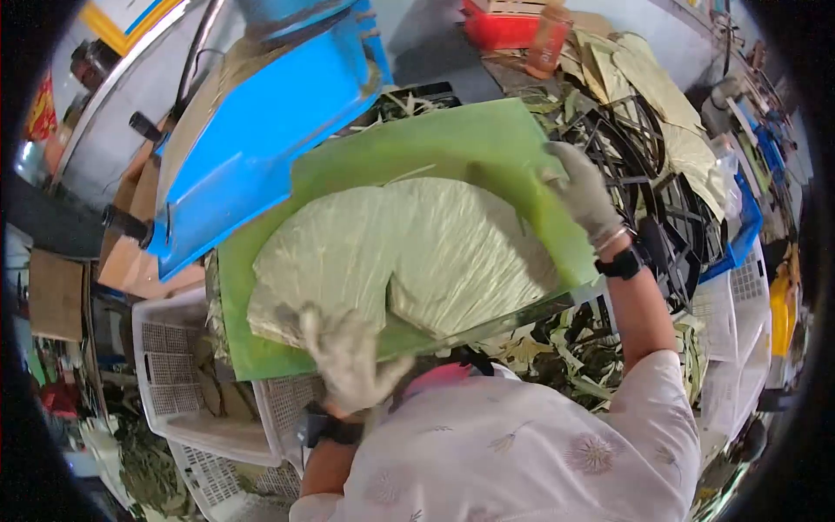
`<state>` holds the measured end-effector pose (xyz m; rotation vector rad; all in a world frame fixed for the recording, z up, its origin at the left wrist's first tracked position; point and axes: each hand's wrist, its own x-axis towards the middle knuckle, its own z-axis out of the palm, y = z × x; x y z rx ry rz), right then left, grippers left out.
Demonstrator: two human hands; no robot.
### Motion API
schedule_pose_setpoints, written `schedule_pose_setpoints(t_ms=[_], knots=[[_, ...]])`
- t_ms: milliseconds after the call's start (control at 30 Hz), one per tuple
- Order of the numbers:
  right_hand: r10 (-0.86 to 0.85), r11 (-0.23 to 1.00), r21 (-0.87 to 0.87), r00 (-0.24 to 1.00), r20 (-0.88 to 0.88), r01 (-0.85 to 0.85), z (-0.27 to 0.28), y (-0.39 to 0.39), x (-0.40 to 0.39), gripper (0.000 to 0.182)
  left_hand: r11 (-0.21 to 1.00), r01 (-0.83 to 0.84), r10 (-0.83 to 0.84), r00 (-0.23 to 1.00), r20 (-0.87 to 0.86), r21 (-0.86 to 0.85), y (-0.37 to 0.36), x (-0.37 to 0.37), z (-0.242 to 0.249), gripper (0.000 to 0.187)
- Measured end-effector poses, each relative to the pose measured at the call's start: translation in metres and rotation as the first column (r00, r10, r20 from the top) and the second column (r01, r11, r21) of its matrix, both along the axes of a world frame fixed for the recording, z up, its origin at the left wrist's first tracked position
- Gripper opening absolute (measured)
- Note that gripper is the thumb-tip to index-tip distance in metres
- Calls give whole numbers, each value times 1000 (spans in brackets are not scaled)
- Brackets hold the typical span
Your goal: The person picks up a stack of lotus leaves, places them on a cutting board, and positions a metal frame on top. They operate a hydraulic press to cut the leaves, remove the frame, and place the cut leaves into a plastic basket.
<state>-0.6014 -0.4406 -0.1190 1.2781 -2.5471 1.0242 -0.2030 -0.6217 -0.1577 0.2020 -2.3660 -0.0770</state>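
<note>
A pale, pleated palm-leaf fan shape (pixel 348 244) lies flat on a bright green board (pixel 487 126), with a notch at its near edge. The blades look dry and trimmed to a round outline. My left hand (pixel 352 357), in a whitish work glove, is at the leaf's near left edge with its fingers spread, somewhat blurred. At the board's far right edge is my right hand (pixel 583 191), also gloved, with its fingers bent toward the board. Whether it grips the edge cannot be made out. A dark band sits on each wrist.
A large blue plastic tray (pixel 261 130) leans at the upper left. White plastic crates (pixel 170 357) stand at the lower left. Black strips (pixel 661 209) tangle at the right, beside stacked dry leaves (pixel 661 87). Leaf scraps (pixel 565 357) lie below the board.
</note>
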Motion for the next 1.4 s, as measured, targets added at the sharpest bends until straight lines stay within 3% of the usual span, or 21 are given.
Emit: schedule_pose_setpoints(t_ms=[67,233,367,467,500,600,633,667,733,767,800,833,900,967,1033,1100,1133,1167,1267,1300,1400], knots=[[196,977,81,981,4,-196,-2,-43,31,49,984,108,-139,960,241,140,23,-15,13,68],[141,918,378,990,-25,-121,-19,-83,81,59,958,274,-284,943,175,81,26,-40,-16,70],[167,933,333,983,-74,-134,-26,-53,113,57,965,247,-258,955,147,87,21,-34,-22,56],[132,943,306,991,23,-132,-26,-22,120,55,966,252,-255,965,54,62,17,-32,-31,43],[148,956,222,970,195,-190,-29,-12,115,55,960,271,-272,962,3,73,16,-32,-32,36],[78,992,13,698,712,-124,6,6,110,55,906,308,-275,950,-148,290,5,-30,-11,32],[162,987,-109,692,703,-121,13,11,99,55,843,342,-262,935,-239,414,-3,-26,2,32],[286,949,-316,406,868,8,50,-2,118,58,849,324,-239,940,-242,417,-8,-20,15,32],[589,790,-607,376,715,-83,63,-21,116,63,554,265,-19,952,-306,790,-14,-7,32,30],[593,790,-607,362,719,-89,67,-37,120,63,390,355,54,912,-406,849,-16,-5,14,33],[638,765,-581,460,618,-279,69,-59,128,63,35,517,142,845,-516,856,-13,4,-1,34],[688,724,-517,532,493,-458,70,-81,138,64,-27,501,159,856,-492,865,-17,14,5,34],[645,763,-311,637,423,-566,55,-121,154,62,-84,485,182,866,-465,870,-24,42,20,34],[621,777,-148,705,342,-612,42,-147,150,60,133,125,129,981,-142,983,-29,85,22,36],[534,838,40,832,148,-544,19,-170,133,55,172,23,200,978,-58,985,-28,122,8,37],[573,812,15,803,162,-583,12,-197,121,55,190,-88,268,963,35,978,-17,144,1,37],[601,794,-14,781,168,-608,6,-209,115,55,-184,97,364,931,-24,978,-12,151,1,38],[529,844,49,844,88,-534,-13,-221,108,61,-502,305,472,881,-39,810,-8,158,1,39],[494,849,212,869,4,-484,-46,-239,120,66,-607,356,480,877,-29,711,-4,160,-10,40],[498,844,290,860,-110,-452,-38,-239,142,68,-571,312,435,900,-43,759,-4,158,-12,53],[442,886,250,876,-196,-391,-36,-232,203,67,-568,408,424,890,-170,715,-8,153,0,55]])
